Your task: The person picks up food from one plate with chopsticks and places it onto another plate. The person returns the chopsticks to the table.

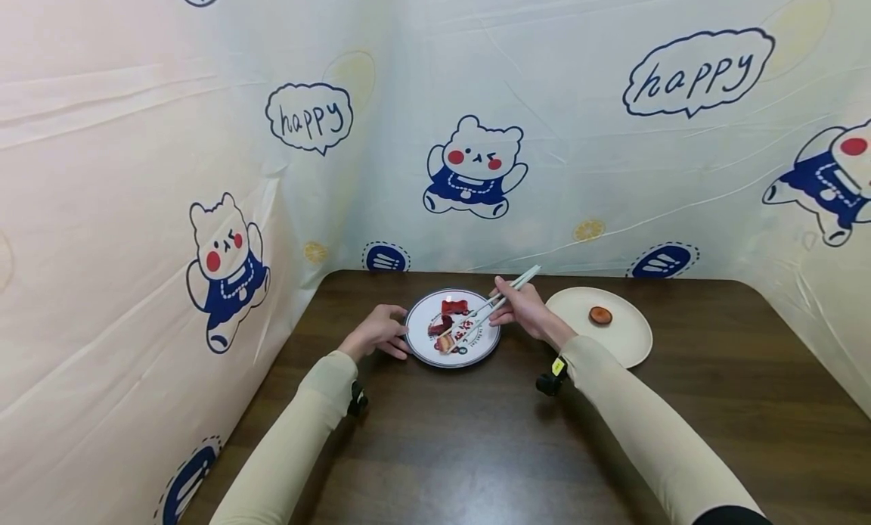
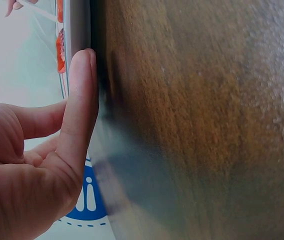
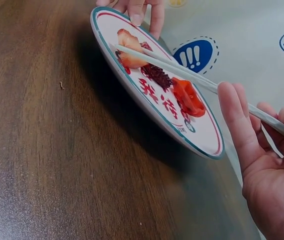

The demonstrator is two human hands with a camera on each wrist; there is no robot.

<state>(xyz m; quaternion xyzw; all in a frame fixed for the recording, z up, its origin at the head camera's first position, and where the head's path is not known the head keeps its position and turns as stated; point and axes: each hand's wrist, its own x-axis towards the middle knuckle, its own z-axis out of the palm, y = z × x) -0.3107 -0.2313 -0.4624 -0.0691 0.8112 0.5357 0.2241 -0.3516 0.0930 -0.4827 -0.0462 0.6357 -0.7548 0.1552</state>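
Head view: we take the printed plate (image 1: 423, 309) as the reference, at the far part of the wooden table (image 1: 442, 449). We find the left hand (image 1: 381, 330) at its left edge, thumb and fingers spread wide against the rim. The right hand (image 1: 522, 307), at its right edge, holds two pale chopsticks (image 1: 529, 274). On the printed plate we identify a red piece (image 1: 454, 307), a dark piece (image 1: 441, 327) and a pale brown piece (image 1: 445, 344). Right of the printed plate sits a cream plate (image 1: 633, 336) bearing a round brown slice (image 1: 600, 315).

Left wrist view: we observe one extended digit of the left hand touching the printed plate's side.

Right wrist view: we note the chopsticks reaching across the printed plate, tips at the pale brown piece; we cannot tell whether they grip it. The right hand's hold on the chopsticks is narrow.
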